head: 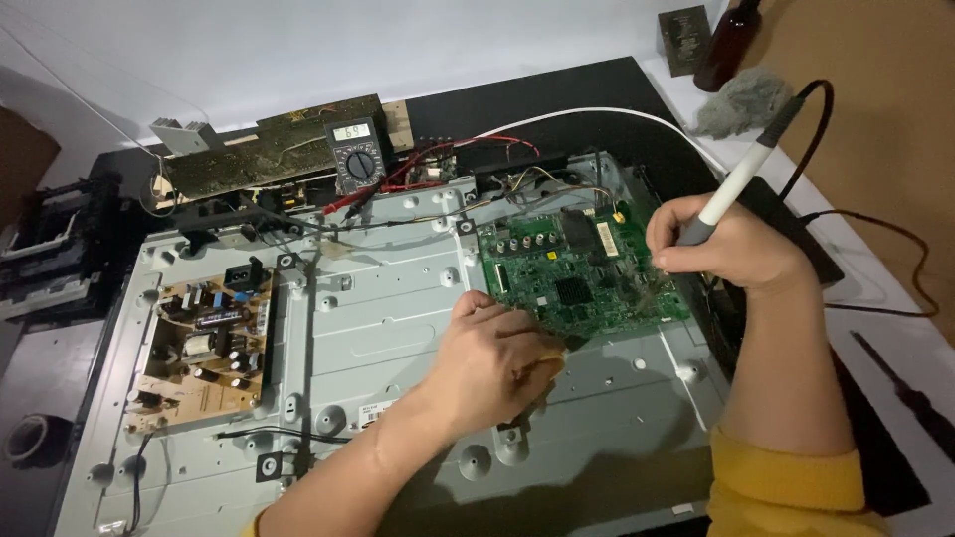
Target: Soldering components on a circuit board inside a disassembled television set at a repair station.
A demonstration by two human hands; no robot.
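Gripping a white soldering iron (738, 179) like a pen, the right hand (731, 249) aims its tip onto the green circuit board (577, 273) at the metal chassis's (398, 328) right edge; the left hand (497, 363), curled closed, steadies the board's front edge; what it holds, I cannot tell.

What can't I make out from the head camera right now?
- Soldering iron tip: hidden behind the right hand.
- The spot on the green circuit board being worked: covered by both hands.
- What the left hand pinches: hidden by its fingers.
- Meter reading: too small.
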